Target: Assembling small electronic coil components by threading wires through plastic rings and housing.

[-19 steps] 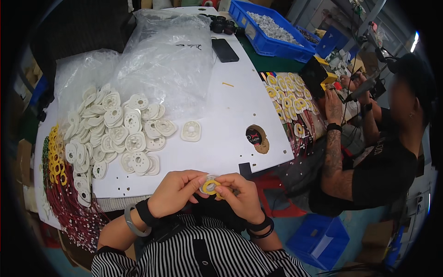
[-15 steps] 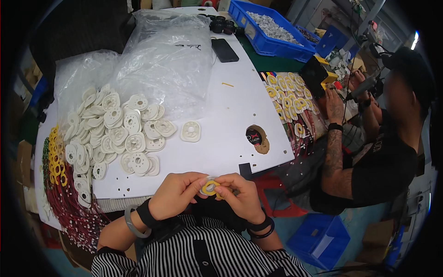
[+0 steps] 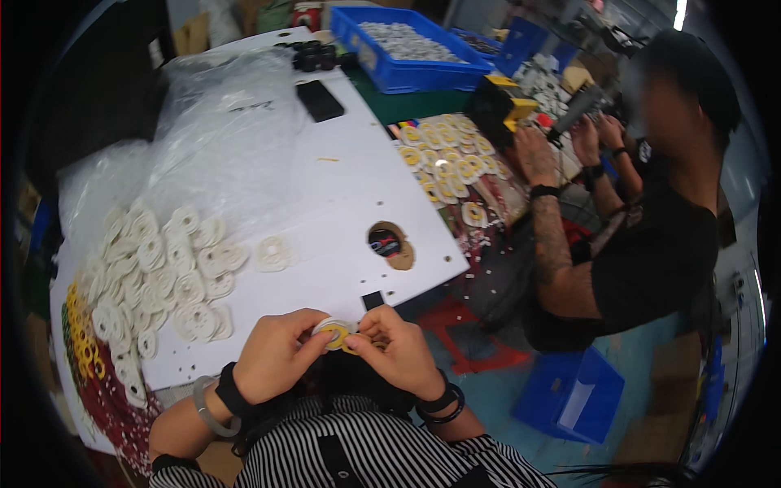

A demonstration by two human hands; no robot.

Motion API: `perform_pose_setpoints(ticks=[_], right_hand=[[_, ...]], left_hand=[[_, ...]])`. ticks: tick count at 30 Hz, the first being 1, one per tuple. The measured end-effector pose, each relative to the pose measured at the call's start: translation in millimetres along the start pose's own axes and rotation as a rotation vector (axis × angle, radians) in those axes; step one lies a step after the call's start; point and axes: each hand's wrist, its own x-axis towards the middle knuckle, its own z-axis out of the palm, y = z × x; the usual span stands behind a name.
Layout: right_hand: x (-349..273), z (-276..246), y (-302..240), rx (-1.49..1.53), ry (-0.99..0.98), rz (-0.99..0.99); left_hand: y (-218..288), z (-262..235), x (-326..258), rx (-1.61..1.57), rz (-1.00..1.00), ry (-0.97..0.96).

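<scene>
Close to my body, just off the table's near edge, both hands hold a small white plastic piece with a yellow ring point(image 3: 333, 334) on it. My left hand point(image 3: 285, 351) grips its left side between thumb and fingers. My right hand point(image 3: 396, 351) pinches the right side, its thumb on the yellow ring. My fingers cover part of the piece. To the left on the table lies a heap of white plastic plates point(image 3: 159, 272), with one single white plate point(image 3: 272, 254) apart from it. Beside the heap are yellow rings point(image 3: 81, 333) with dark red wires point(image 3: 114, 423).
Clear plastic bags point(image 3: 220, 138) lie behind the heap, near a black phone point(image 3: 320, 100). The white table point(image 3: 333, 220) has an oval hole at right. A blue crate point(image 3: 407, 73) stands far back. At right, a co-worker point(image 3: 643, 260) works beside ringed plates point(image 3: 447, 154); a blue bin point(image 3: 569, 394) is on the floor.
The view has swung to the right, so the table and heap appear farther left. Both hands keep hold of the ringed piece, which is tilted slightly differently.
</scene>
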Motion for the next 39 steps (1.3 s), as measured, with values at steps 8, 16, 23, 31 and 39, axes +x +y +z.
perform_pose_setpoints(ticks=[8,16,23,31,39], right_hand=[[-12,-33,11,0.23,0.233,-0.059],[-26,-78,24,0.076,0.293,0.087],[-39,-124,62,0.766,0.512,-0.005],[-25,-165,68,0.646,0.614,-0.002],[-45,-143,77,0.52,0.444,0.119]], left_hand=[[42,18,58,0.134,0.104,-0.163],[89,49,130,0.652,0.648,0.004],[105,19,263,0.09,0.112,-0.277],[88,51,424,0.036,0.054,-0.329],[48,86,510,0.283,0.135,-0.179]])
